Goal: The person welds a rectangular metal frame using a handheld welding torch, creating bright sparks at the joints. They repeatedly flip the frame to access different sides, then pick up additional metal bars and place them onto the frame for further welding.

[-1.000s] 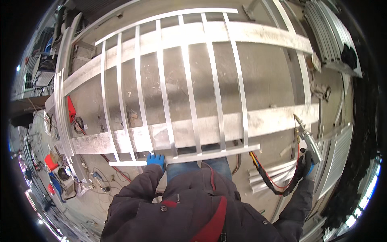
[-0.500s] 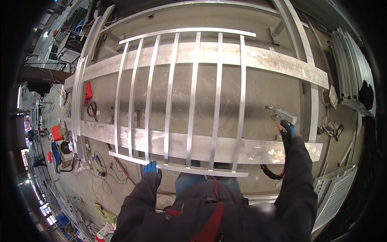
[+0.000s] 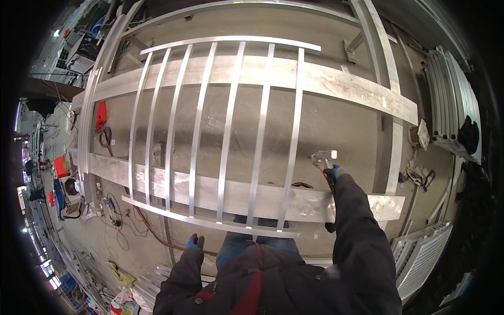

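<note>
The dark-and-blue-gloved right hand (image 3: 332, 172) grips a silver metal hand tool (image 3: 328, 155); whether the blue-gloved left hand (image 3: 195, 242), near a silver ladder-shaped metal frame (image 3: 230, 129), is open cannot be told.

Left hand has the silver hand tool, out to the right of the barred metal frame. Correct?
Wrong hand: in the head view, the right hand holds the silver hand tool. It is indeed to the right of the barred metal frame.
</note>
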A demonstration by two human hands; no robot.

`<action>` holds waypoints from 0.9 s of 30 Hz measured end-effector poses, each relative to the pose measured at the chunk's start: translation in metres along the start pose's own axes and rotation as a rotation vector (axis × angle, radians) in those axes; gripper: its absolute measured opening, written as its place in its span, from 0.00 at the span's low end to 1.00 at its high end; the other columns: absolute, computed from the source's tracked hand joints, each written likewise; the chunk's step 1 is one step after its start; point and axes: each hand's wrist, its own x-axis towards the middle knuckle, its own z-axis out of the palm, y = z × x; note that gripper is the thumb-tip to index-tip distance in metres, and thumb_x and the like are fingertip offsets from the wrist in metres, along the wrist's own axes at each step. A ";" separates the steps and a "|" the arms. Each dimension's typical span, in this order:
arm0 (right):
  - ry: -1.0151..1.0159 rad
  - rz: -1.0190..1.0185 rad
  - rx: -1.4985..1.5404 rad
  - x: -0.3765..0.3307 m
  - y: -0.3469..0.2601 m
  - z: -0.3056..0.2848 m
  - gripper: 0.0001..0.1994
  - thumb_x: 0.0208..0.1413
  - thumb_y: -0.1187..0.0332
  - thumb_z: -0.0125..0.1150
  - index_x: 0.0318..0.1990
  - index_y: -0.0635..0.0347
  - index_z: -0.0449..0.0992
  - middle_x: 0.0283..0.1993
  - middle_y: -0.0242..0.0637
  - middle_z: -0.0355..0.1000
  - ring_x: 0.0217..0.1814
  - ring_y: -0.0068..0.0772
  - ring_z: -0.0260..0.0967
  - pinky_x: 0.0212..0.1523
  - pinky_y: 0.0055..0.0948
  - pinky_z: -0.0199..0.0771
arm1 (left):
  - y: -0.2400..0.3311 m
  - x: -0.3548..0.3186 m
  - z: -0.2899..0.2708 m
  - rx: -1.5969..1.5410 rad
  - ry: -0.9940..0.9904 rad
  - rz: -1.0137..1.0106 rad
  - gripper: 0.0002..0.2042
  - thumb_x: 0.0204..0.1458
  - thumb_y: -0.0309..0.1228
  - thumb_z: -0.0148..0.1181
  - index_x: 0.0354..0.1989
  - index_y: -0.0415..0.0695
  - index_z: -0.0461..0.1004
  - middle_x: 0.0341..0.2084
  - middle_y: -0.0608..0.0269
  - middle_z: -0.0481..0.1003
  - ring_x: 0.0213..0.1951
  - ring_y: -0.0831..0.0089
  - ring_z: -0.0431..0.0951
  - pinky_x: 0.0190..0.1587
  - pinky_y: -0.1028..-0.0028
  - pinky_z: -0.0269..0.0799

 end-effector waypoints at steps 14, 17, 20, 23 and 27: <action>0.503 -0.325 -0.433 -0.068 -0.108 0.054 0.33 0.56 0.39 0.61 0.58 0.56 0.76 0.53 0.48 0.79 0.54 0.54 0.77 0.52 0.43 0.75 | -0.020 0.132 0.063 -0.821 -0.111 -0.293 0.37 0.54 0.58 0.65 0.69 0.57 0.61 0.59 0.59 0.73 0.57 0.56 0.75 0.51 0.48 0.71; 0.098 -0.193 0.299 -0.040 -0.165 0.086 0.38 0.58 0.37 0.55 0.67 0.55 0.67 0.51 0.47 0.79 0.54 0.57 0.75 0.57 0.51 0.71 | -0.025 0.133 0.060 -0.787 -0.121 -0.269 0.36 0.53 0.58 0.65 0.68 0.58 0.62 0.58 0.60 0.74 0.56 0.57 0.76 0.49 0.48 0.72; -0.152 -0.094 0.827 -0.023 -0.203 0.123 0.27 0.57 0.41 0.64 0.53 0.50 0.70 0.35 0.36 0.73 0.32 0.44 0.73 0.32 0.45 0.72 | -0.024 0.135 0.061 -0.738 -0.094 -0.312 0.36 0.53 0.58 0.65 0.67 0.59 0.63 0.58 0.61 0.74 0.55 0.57 0.77 0.46 0.48 0.73; -0.240 -0.107 1.015 -0.037 -0.218 0.131 0.23 0.55 0.43 0.69 0.41 0.49 0.68 0.24 0.29 0.62 0.20 0.31 0.61 0.20 0.37 0.63 | -0.021 0.137 0.069 -0.681 -0.037 -0.321 0.34 0.52 0.60 0.66 0.63 0.58 0.67 0.53 0.62 0.76 0.52 0.55 0.78 0.43 0.49 0.75; -0.071 -0.167 0.834 -0.080 -0.236 0.117 0.22 0.53 0.48 0.72 0.41 0.49 0.68 0.22 0.28 0.59 0.18 0.31 0.60 0.19 0.36 0.64 | -0.020 0.138 0.077 -1.101 -0.096 -0.312 0.28 0.55 0.48 0.69 0.61 0.53 0.68 0.50 0.53 0.76 0.52 0.50 0.77 0.49 0.42 0.77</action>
